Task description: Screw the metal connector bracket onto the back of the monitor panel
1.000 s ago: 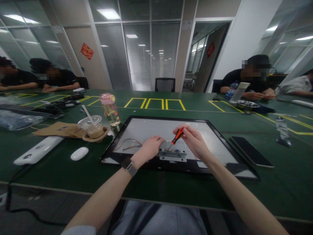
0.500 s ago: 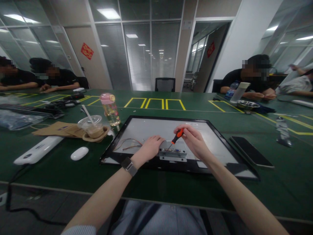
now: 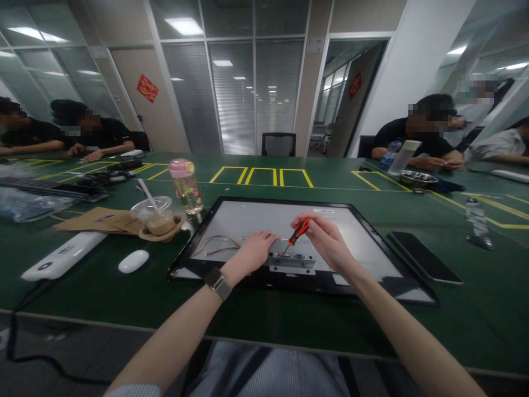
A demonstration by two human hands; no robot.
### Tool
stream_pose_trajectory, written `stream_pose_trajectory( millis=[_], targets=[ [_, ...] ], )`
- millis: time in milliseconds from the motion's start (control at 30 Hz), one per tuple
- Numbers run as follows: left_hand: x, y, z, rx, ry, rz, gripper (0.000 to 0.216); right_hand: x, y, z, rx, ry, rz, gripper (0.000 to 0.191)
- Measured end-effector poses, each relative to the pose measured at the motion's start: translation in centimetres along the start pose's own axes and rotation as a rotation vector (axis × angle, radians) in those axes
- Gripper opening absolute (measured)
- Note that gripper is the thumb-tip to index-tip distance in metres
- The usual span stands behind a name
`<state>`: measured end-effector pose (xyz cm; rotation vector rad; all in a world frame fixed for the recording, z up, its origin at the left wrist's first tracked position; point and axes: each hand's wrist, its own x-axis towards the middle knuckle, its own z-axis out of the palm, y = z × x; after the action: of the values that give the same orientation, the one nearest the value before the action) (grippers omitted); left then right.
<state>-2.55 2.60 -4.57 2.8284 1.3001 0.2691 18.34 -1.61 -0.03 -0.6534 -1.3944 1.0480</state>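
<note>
In front of me lies a flat display panel (image 3: 248,218) with a black frame and pale grey back. A metal bracket (image 3: 291,263) with ports, including a blue one, sits near its front edge. My right hand (image 3: 324,240) grips a red-and-black screwdriver (image 3: 298,231), tilted, with its tip down at the bracket's ports. My left hand (image 3: 257,248) lies with fingers extended at the bracket's left end; its thumb is hidden. Thin wires (image 3: 219,245) run across the panel left of this hand.
Left stand a pink-lidded bottle (image 3: 184,184), a plastic cup (image 3: 152,212) with a straw, a white mouse (image 3: 133,261) and a white corded device (image 3: 64,256). A dark phone (image 3: 424,256) lies right of the panel. Several people sit around the green table (image 3: 256,317).
The screwdriver's handle has shifted slightly left and leans a little more. My left hand stays in place. Another person has appeared in the right background.
</note>
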Motion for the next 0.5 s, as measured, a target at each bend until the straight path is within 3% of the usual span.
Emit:
stream_pose_trajectory(
  millis=[500],
  targets=[
    [-0.06, 0.0, -0.03, -0.015, 0.0, -0.002, 0.045, -0.13, 0.45, -0.38, -0.116, -0.027, -0.076, 0.022]
  ],
)
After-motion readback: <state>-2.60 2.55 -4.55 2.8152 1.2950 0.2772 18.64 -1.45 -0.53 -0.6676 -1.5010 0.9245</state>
